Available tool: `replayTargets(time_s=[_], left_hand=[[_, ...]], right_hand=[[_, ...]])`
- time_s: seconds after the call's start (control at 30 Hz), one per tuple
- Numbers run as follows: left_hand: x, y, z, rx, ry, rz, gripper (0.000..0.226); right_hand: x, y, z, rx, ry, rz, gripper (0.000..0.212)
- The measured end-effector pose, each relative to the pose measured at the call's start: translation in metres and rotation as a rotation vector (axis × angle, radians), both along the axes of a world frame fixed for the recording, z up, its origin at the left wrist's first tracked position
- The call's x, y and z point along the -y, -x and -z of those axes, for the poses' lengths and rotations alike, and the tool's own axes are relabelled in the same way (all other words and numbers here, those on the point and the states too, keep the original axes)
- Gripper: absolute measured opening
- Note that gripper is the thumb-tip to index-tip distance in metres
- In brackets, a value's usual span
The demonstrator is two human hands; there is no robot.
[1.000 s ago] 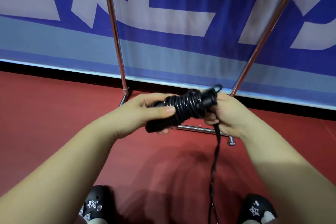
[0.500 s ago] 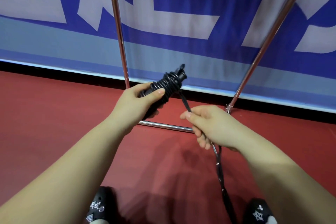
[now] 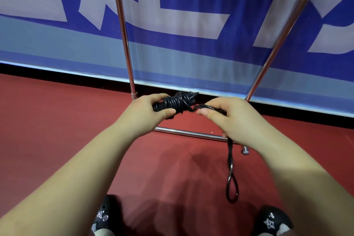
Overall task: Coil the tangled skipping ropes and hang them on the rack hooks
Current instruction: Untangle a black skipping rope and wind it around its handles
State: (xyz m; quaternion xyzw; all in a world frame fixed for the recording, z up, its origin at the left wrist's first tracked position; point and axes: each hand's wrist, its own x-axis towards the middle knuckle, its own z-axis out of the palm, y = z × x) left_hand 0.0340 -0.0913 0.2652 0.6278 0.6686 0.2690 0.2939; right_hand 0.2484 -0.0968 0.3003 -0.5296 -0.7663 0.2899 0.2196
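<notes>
Left hand clamps the wound bundle of the black skipping rope, thumb pressed across the coils, held low in front of the rack. Right hand pinches the loose run of rope just beside the bundle, fingers curled round it. Below that hand the tail hangs down in a doubled loop, over the red floor, between two black shoes.

No legible text, brand, label or number found. The blue banner behind the rack carries large white character strokes, cropped by the frame and unreadable. Black shoes bear white star decorations only.
</notes>
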Motion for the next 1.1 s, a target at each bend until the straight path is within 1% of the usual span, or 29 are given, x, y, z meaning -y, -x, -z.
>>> replayTargets(time_s=[0.07, 0.2, 0.33, 0.4, 0.5, 0.6, 0.67, 0.73, 0.8, 0.87, 0.97, 1.03, 1.1], left_hand=[[0.003, -0.004, -0.002, -0.049, 0.059, 0.109, 0.043], [0.008, -0.008, -0.005, -0.123, 0.119, 0.306, 0.051], [0.013, -0.006, -0.012, -0.019, 0.115, 0.423, 0.043], [0.014, -0.005, -0.013, 0.039, 0.117, 0.451, 0.04], [0.014, -0.004, -0.009, 0.089, 0.154, 0.487, 0.037], [0.015, -0.008, -0.007, 0.144, 0.201, 0.489, 0.029], [0.015, -0.012, -0.003, 0.161, 0.243, 0.456, 0.028], [0.015, -0.013, 0.002, 0.141, 0.28, 0.433, 0.026], [0.014, -0.014, 0.003, 0.135, 0.299, 0.448, 0.024], [0.015, -0.014, 0.001, 0.162, 0.292, 0.486, 0.029], [0.016, -0.013, -0.006, 0.22, 0.25, 0.549, 0.037], [0.017, -0.01, -0.009, 0.283, 0.228, 0.579, 0.037], [0.019, -0.008, -0.012, 0.398, 0.215, 0.556, 0.038]], right_hand=[[-0.004, -0.002, 0.0, 0.021, -0.046, 0.005, 0.015], [-0.01, -0.007, 0.005, 0.023, -0.011, 0.005, 0.018], [-0.017, -0.011, 0.006, -0.066, 0.062, 0.035, 0.023], [-0.018, -0.011, 0.006, -0.122, 0.097, 0.045, 0.023], [-0.016, -0.007, 0.005, -0.155, 0.117, 0.033, 0.02], [-0.012, -0.001, 0.004, -0.215, 0.168, -0.04, 0.017], [-0.01, 0.003, 0.005, -0.198, 0.188, -0.089, 0.016], [-0.01, 0.005, 0.008, -0.144, 0.152, -0.098, 0.017], [-0.012, 0.004, 0.01, -0.088, 0.084, -0.066, 0.019], [-0.016, -0.002, 0.01, -0.063, 0.053, -0.014, 0.023], [-0.026, -0.015, 0.017, -0.069, 0.092, 0.097, 0.03], [-0.027, -0.018, 0.02, -0.155, 0.178, 0.145, 0.037], [-0.026, -0.015, 0.021, -0.332, 0.295, 0.147, 0.042]])
